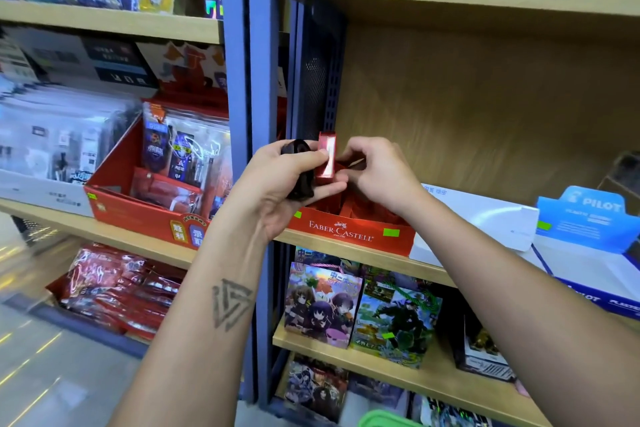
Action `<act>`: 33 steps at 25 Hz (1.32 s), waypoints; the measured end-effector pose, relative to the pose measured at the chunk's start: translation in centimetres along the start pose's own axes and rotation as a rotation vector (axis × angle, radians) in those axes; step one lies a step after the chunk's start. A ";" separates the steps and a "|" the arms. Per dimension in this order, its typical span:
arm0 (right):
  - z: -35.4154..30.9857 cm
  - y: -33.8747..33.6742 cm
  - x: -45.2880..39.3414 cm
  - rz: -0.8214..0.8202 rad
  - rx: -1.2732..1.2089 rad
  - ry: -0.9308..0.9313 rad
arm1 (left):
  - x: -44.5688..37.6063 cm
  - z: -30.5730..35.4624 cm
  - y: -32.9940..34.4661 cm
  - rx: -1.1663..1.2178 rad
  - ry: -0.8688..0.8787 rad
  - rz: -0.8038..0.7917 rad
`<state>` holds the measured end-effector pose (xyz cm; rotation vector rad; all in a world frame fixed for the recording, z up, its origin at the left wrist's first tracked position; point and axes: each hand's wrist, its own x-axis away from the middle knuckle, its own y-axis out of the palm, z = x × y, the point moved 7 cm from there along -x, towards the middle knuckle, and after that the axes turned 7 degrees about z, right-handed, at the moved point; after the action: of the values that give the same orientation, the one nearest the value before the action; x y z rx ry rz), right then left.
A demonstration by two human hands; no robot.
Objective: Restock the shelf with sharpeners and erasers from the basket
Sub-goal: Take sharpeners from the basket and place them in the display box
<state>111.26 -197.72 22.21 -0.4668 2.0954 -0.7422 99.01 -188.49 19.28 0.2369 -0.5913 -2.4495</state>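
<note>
The left hand (291,180) is carrying too much at once: its fingers curl round a couple of black sharpeners (297,166) while its thumb pins a small red sharpener (327,158) upright against them. That stack looks loose to me; if the thumb eases before the right hand (374,173) has a firm hold, the red piece could drop past the front edge of the shelf (363,253) to the floor, or one of the black ones could slip out of the palm. The right hand's fingers are curled in close at the red sharpener's right side, pinching something dark red there, though I cannot tell exactly what. All this is held just above the red Faber-Castell tray (349,230), which sits at the shelf's front edge near its left end. The red sharpener is a glossy little block, shiny on its face; the black ones are rounded and dull. A green rim, perhaps the basket (388,419), peeks in at the bottom.
</note>
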 end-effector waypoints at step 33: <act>1.2 -3.0 0.3 0.170 -0.040 0.100 | 0.0 1.2 -0.3 -0.412 0.211 0.246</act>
<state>112.25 -200.53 23.38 -0.2734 2.2146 -0.6366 98.49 -187.88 20.20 0.2331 -0.0162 -2.2091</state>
